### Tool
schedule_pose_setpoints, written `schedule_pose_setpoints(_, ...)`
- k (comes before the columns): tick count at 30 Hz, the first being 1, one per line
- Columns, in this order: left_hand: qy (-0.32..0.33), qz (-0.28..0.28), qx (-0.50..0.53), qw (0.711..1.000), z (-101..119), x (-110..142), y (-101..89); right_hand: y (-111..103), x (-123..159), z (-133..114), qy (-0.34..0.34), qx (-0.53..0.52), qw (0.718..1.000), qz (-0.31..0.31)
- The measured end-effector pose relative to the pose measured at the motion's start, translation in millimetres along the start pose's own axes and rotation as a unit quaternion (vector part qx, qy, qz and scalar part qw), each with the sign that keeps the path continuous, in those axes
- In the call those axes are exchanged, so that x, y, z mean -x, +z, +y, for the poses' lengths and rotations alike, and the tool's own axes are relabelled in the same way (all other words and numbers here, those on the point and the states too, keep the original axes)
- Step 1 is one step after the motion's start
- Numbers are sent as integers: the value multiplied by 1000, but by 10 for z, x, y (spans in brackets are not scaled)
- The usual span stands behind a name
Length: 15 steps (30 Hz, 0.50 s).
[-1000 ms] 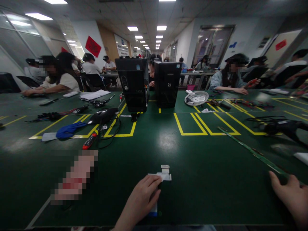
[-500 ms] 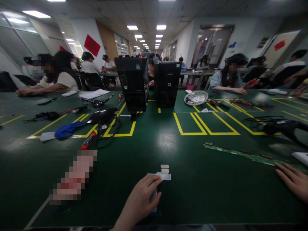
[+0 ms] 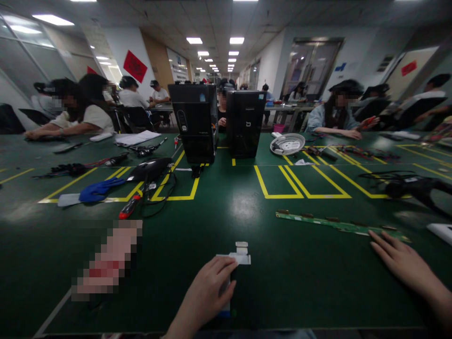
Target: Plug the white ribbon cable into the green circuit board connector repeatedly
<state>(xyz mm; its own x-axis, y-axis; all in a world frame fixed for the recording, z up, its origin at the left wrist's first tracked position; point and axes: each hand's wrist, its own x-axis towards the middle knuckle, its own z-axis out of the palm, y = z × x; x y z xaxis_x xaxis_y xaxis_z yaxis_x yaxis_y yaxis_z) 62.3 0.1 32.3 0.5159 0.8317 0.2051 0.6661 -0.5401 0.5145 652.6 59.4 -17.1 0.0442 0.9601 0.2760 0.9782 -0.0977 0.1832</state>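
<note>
My left hand (image 3: 210, 287) lies palm down at the front middle of the table, fingertips on a white flat ribbon cable (image 3: 243, 259). Its fingers are stretched out with the thumb apart, and they cover part of the cable. Below the thumb, the cable's blue-tipped end (image 3: 224, 313) shows. On the right, my right hand (image 3: 397, 256) rests with extended fingers, the tips touching the near edge of a long, narrow green circuit board (image 3: 325, 223). That board lies flat, slanting down to the right, with several connectors along its far edge.
Two black computer towers (image 3: 196, 122) stand mid-table. To the left are a red-black screwdriver (image 3: 130, 207), a blue glove (image 3: 100, 189) and a black cabled device (image 3: 150, 168). A white basket (image 3: 287, 143) and black cabled equipment (image 3: 406, 183) lie right. Co-workers sit beyond.
My right hand has moved left, and the green circuit board has slid left with it, bringing its right end into view. My left hand and the ribbon cable have stayed put.
</note>
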Motion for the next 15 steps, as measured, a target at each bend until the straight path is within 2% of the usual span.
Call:
schedule_pose_setpoints(3,6,5,-1,1000,-4,-3,-2,-190,-100,-509,-21,-47,997,-51)
schedule_pose_setpoints(7,9,10,-3,1000,4,-15,-14,-409,-267,-1173,-48,-57,995,-64)
schedule_pose_setpoints(10,12,10,-6,1000,12,-18,-19,-546,-357,-1623,-95,-67,991,-71)
schedule_pose_setpoints(15,11,8,-8,1000,11,-11,-11,-764,-377,-2282,-159,-79,980,-87)
